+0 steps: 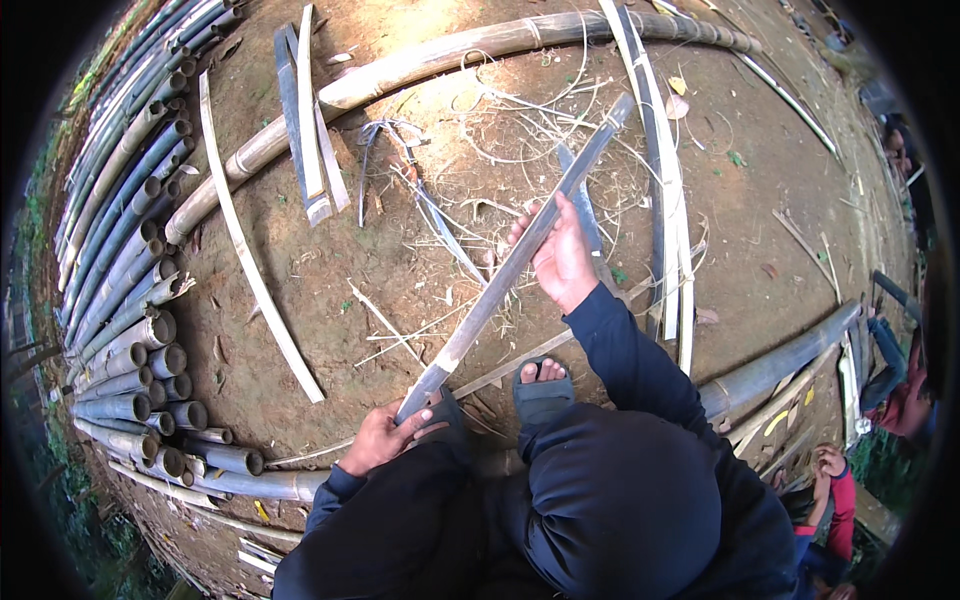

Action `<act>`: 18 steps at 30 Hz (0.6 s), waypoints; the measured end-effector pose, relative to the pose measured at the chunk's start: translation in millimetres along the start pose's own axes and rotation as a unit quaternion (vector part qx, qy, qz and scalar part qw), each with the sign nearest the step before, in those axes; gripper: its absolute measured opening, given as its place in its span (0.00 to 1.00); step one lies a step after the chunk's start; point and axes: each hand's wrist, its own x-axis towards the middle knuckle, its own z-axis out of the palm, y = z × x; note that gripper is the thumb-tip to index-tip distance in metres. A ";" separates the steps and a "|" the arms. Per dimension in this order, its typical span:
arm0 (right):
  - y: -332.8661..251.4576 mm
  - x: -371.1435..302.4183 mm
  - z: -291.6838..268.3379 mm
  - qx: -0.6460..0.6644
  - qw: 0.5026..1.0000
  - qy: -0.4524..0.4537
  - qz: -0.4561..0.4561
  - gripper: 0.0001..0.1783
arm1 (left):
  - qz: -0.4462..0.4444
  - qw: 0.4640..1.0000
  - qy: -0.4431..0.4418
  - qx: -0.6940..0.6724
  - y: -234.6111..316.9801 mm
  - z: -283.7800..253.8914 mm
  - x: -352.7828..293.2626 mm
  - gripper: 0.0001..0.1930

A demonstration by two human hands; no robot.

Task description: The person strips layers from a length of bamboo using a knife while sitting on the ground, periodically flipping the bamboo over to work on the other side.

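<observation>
A long grey split bamboo strip runs slantwise in front of me, its far end tilted up to the right. Its near end is in my left hand, with the thumb laid along the top. Around its middle, the fingers of my right hand curl from below, palm turned upward. Under the strip, thin curly bamboo shavings lie tangled on the dirt. To the left of the strip's middle is a slim bluish length, whose kind I cannot make out.
A thick bamboo pole crosses the ground ahead. Several cut bamboo poles are stacked at the left. Split strips lie left and right. My sandalled foot is close below. Another person's hand shows at lower right.
</observation>
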 end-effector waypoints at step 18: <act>99.3 -86.2 -11.7 -0.407 0.824 -0.326 0.220 0.20 | 0.145 0.935 0.278 -0.168 143.9 -106.2 74.5 0.20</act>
